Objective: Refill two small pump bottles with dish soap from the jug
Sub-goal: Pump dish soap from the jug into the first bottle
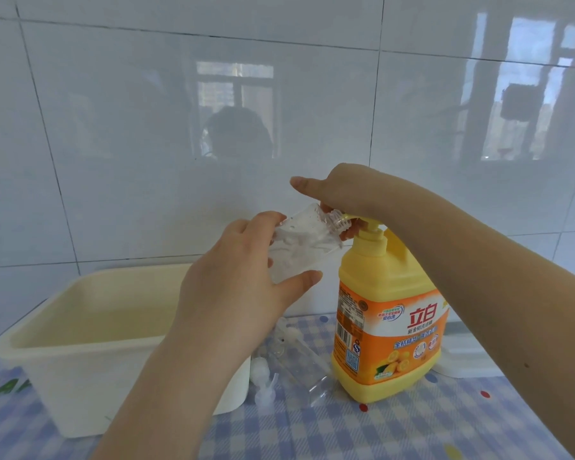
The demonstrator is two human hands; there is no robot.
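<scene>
The left hand point(243, 280) is gripping a small clear plastic bottle point(299, 244), fingers and thumb clamped round its body, tilting its threaded neck against the spout of the yellow dish-soap jug point(387, 313). The right hand point(341, 190) is resting on the jug's pump head (fingers mostly hidden, thumb extended). The jug is standing upright on the blue checked tablecloth point(346, 433), beside a cream plastic tub point(90, 330).

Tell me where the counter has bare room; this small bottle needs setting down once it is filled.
Free: the checked cloth in front of the yellow soap jug, toward the near edge, and the strip before the cream tub. Crowded: the gap between tub and jug, where the second clear bottle and white pump heads lie. A white box sits behind the right forearm.
</scene>
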